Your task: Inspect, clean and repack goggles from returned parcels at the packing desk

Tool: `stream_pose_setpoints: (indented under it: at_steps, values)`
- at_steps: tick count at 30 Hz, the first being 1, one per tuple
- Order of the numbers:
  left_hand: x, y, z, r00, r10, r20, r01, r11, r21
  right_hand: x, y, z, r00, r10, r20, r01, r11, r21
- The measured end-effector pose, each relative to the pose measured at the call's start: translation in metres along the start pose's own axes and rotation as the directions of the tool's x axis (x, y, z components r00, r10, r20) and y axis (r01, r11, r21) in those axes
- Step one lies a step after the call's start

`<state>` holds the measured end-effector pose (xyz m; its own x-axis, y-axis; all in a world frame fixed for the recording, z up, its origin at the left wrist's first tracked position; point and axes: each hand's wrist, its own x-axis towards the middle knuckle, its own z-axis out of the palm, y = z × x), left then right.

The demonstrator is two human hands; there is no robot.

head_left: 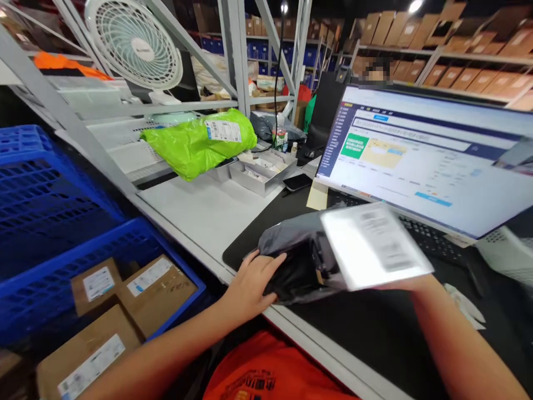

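A dark grey plastic mailer bag [287, 230] lies on the black desk mat, with a black item showing through or inside it. My left hand [252, 280] grips the bag's left end, its thumb low and its fingers over the top. A white shipping label [353, 244] with blurred print is tilted over the right part of the bag. Behind and below that label is my right hand [402, 283], which appears to hold it; the label hides its fingers.
A monitor [400, 161] and keyboard [433, 236] stand behind the bag. A green parcel [204, 141], a grey divided tray [262, 172] and a phone [297, 182] lie farther back. At left, a blue crate [183, 272] holds labelled cardboard boxes [156, 286]. A fan [139, 47] stands above.
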<state>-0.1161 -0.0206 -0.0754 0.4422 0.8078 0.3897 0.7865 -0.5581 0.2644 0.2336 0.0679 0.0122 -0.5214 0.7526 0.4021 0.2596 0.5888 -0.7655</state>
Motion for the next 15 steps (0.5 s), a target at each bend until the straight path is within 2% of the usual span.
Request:
stream_pose_setpoints:
  at_steps: [1, 2, 3, 5, 7, 9, 10, 12, 13, 15]
  values:
    - [0.006, -0.003, -0.003, 0.998, 0.055, -0.043, -0.054, 0.998, 0.033, -0.014, 0.009, -0.012, 0.989, 0.044, -0.143, -0.030, 0.995, 0.098]
    - [0.013, -0.006, -0.006, 0.988, 0.110, -0.108, -0.102, 0.992, 0.078, -0.027, 0.016, -0.023, 0.970, 0.063, -0.234, -0.030, 0.989, 0.142]
    - [0.020, -0.010, -0.011, 0.968, 0.166, -0.187, -0.142, 0.981, 0.132, -0.037, 0.022, -0.032, 0.934, 0.090, -0.346, -0.019, 0.979, 0.203]
    - [0.034, -0.018, -0.023, 0.907, 0.252, -0.337, -0.167, 0.951, 0.261, -0.050, 0.027, -0.046, 0.810, 0.134, -0.572, 0.031, 0.962, 0.270]
    - [0.044, -0.028, -0.037, 0.854, 0.271, -0.444, -0.083, 0.914, 0.398, -0.057, 0.028, -0.055, 0.660, 0.179, -0.730, 0.040, 0.962, 0.271]
    - [0.050, -0.040, -0.050, 0.833, 0.185, -0.522, 0.135, 0.847, 0.515, -0.061, 0.028, -0.062, 0.580, 0.183, -0.794, -0.024, 0.978, 0.208]
    - [0.051, -0.047, -0.054, 0.822, 0.114, -0.557, 0.245, 0.813, 0.528, -0.062, 0.028, -0.064, 0.570, 0.187, -0.800, -0.069, 0.981, 0.180]
    - [0.050, -0.062, -0.057, 0.838, -0.067, -0.542, 0.377, 0.789, 0.484, -0.063, 0.029, -0.067, 0.588, 0.200, -0.784, -0.159, 0.979, 0.131]
    - [0.049, -0.070, -0.056, 0.844, -0.162, -0.511, 0.420, 0.793, 0.442, -0.062, 0.030, -0.066, 0.614, 0.198, -0.764, -0.190, 0.977, 0.100]
    - [0.046, -0.085, -0.051, 0.851, -0.248, -0.464, 0.427, 0.839, 0.336, -0.060, 0.029, -0.063, 0.692, 0.175, -0.700, -0.221, 0.975, 0.026]
